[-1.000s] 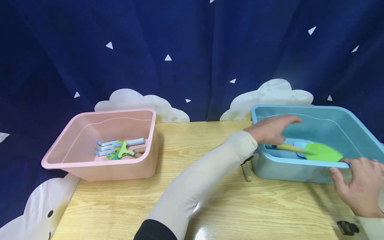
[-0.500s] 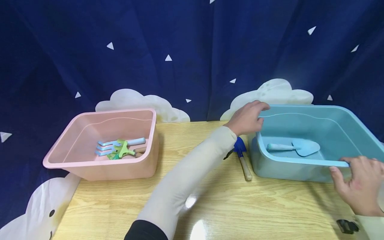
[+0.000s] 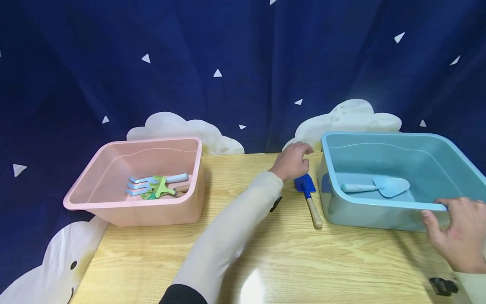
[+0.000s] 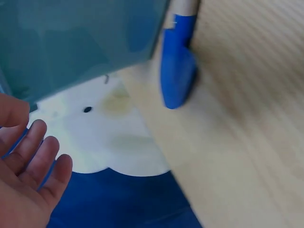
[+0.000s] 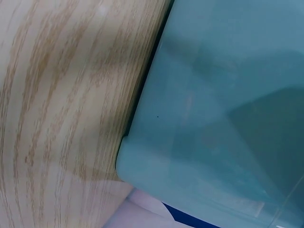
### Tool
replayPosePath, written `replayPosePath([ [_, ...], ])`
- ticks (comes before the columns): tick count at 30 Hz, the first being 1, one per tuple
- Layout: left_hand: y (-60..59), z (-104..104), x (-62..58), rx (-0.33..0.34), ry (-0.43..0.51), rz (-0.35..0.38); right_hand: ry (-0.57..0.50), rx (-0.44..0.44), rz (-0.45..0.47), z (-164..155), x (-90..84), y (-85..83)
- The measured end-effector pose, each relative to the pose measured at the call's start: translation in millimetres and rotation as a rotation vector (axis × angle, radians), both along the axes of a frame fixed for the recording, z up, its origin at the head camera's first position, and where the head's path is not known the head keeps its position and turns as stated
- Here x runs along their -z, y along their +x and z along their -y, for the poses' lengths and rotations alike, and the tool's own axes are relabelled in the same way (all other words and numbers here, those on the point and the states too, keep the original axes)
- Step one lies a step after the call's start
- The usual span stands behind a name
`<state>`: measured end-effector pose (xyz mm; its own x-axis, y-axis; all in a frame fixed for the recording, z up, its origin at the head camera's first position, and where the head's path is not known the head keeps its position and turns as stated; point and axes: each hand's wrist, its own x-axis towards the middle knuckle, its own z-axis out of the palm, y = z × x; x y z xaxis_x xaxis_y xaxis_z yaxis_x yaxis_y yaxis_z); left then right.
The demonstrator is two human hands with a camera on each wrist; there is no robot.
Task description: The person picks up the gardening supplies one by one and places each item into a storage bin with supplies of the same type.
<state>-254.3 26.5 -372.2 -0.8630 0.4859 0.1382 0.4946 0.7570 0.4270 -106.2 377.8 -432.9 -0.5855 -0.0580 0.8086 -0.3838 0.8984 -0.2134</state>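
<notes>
My left hand [image 3: 292,161] is above the table between the two bins, its fingers loosely bent around nothing. Just to its right lies a small trowel [image 3: 305,184] with a blue blade and a wooden handle, beside the blue bin [image 3: 372,215]. In the left wrist view the same trowel [image 4: 176,71] appears apart from the left hand [image 4: 33,171]. My right hand [image 3: 459,232] grips the bin's front rim, thumb outside and fingers over the edge. Inside that bin rests a light blue trowel [image 3: 391,186]. Only table and bin wall [image 5: 213,118] fill the right wrist view.
On the left stands a pink bin [image 3: 152,215] holding a light blue hand fork [image 3: 176,177], a green fork-like tool [image 3: 161,188] and wooden handles. A dark blue curtain [image 3: 243,42] hangs behind the wooden table [image 3: 288,261].
A green shovel with a yellow handle, blurred in the blue bin earlier, is out of sight now. My left hand has moved left, out of that bin, uncovering the blue trowel. The right hand stays.
</notes>
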Motion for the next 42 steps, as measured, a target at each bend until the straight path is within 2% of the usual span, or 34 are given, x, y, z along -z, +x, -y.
replayPosePath([
  [5, 2.4, 6, 20.3, -0.045, -0.006, 0.065, 0.003, 0.019, 0.022, -1, 0.0, 2.3],
  [8, 6.1, 6, 30.6, -0.057, -0.001, 0.136, 0.002, 0.002, 0.005, 0, -0.2, 1.1],
  [12, 15.1, 3, 42.5, -0.062, 0.006, 0.233, 0.000, -0.014, -0.023, 1, -1.1, -0.1],
  [16, 25.0, -1, 54.7, -0.075, -0.001, 0.292, -0.015, -0.032, -0.053, 3, -1.9, -1.4],
  [24, 38.7, -4, 76.0, -0.075, 0.000, 0.334, -0.029, -0.037, -0.042, 5, -2.3, 0.3],
  [31, 50.2, -8, 84.0, -0.071, -0.037, 0.357, -0.024, -0.038, -0.056, 5, -3.9, -1.8],
  [34, 56.3, -13, 85.5, -0.115, -0.085, 0.339, -0.022, -0.035, -0.066, 5, -4.3, -3.3],
  [38, 62.6, -23, 86.6, -0.222, -0.151, 0.316, -0.017, -0.017, -0.051, 4, -3.4, -1.9],
  [42, 66.9, -33, 86.7, -0.308, -0.193, 0.360, -0.032, -0.020, -0.064, 5, -2.6, -0.4],
])
